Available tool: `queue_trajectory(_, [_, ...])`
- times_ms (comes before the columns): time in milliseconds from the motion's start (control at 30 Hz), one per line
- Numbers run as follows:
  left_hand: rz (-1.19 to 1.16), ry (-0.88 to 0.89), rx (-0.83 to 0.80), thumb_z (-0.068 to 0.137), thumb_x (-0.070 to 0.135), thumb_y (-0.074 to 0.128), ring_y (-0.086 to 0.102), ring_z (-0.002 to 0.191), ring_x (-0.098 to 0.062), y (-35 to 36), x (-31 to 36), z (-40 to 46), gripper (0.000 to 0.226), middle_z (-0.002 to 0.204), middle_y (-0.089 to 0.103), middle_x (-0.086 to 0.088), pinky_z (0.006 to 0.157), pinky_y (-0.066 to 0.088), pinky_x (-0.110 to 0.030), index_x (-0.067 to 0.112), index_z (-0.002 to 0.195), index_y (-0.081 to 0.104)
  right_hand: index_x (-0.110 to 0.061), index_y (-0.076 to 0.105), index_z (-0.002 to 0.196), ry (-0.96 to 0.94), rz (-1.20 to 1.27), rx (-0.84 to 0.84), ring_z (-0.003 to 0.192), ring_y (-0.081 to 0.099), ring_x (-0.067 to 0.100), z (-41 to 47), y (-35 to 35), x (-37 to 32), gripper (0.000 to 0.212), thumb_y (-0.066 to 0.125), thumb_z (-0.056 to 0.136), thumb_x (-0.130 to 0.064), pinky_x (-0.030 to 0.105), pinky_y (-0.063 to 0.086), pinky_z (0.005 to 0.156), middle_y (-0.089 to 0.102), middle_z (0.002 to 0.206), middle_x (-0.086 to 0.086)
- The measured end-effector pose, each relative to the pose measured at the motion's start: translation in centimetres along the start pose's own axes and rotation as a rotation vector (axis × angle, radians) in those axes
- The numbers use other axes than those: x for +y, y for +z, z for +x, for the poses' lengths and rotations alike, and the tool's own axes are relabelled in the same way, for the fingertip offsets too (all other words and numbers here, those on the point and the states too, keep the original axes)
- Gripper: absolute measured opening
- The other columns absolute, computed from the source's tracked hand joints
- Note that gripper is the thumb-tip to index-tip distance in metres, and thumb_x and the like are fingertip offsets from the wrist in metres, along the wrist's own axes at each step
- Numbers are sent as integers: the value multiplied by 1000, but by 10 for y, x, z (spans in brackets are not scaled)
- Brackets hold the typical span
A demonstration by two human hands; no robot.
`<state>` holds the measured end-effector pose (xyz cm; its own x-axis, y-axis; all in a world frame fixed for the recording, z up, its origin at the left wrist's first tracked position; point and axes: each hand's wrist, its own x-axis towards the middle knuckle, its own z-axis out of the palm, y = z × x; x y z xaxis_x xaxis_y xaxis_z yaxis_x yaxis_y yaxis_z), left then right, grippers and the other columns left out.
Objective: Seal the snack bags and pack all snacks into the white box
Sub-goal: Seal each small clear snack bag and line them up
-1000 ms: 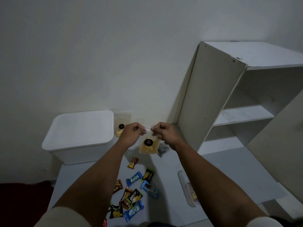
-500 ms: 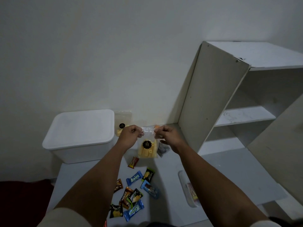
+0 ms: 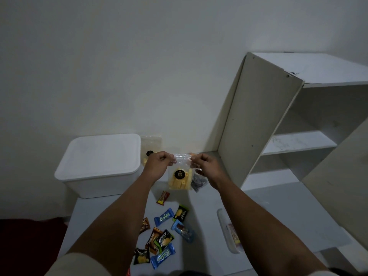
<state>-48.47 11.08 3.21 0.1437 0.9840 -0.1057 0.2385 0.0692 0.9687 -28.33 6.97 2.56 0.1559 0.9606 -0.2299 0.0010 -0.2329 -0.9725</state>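
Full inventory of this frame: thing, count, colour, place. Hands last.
white box: 1, white, lid on, far left of the table
held snack bag: 1, clear with yellow sticks and a black label, mid-air at centre
second snack bag: 1, clear with yellow pieces, against the wall beside the box
dark bag: 1, clear with dark contents, behind the held bag
small wrapped snacks: about ten, blue, black, orange and red, scattered on the near table
clear tray: 1, near right, partly behind the forearm
shelf unit: 1, white, right
table: 1, pale grey
hands: left hand and right hand pinch the held bag's top edge
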Motion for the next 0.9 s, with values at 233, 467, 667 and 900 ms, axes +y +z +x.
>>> queue_trajectory(233, [2,-5,7,104,17,53,66,78,-8,0,5,-2,26,93,74,-8,70,49,-17,-2,101,70,-12,74,92,11,15,-3,84,73,16,1,4,2,11,71,93,-22,39,52,83,77,94,10])
queue_trajectory(467, [-87,-51,5,101,21,58,68,83,-13,3,13,-5,23,96,77,-5,80,54,-28,2,103,71,-18,66,75,-43,14,-67,81,68,15,-3,10,-7,19,70,94,-17,35,49,80,72,86,6])
queue_trajectory(667, [-15,-2,-4,100,15,59,66,81,-15,5,15,-4,16,92,75,-9,84,54,-34,5,98,71,-17,74,85,-65,-42,-90,80,72,14,-6,14,-10,9,75,90,-24,35,50,79,76,84,3])
queue_trajectory(900, [-18,-11,-19,96,18,65,70,84,-16,9,16,-7,16,90,78,-5,84,55,-33,5,99,74,-23,68,69,-75,-52,-97,76,69,17,-7,13,-15,22,73,91,-19,37,45,77,72,80,7])
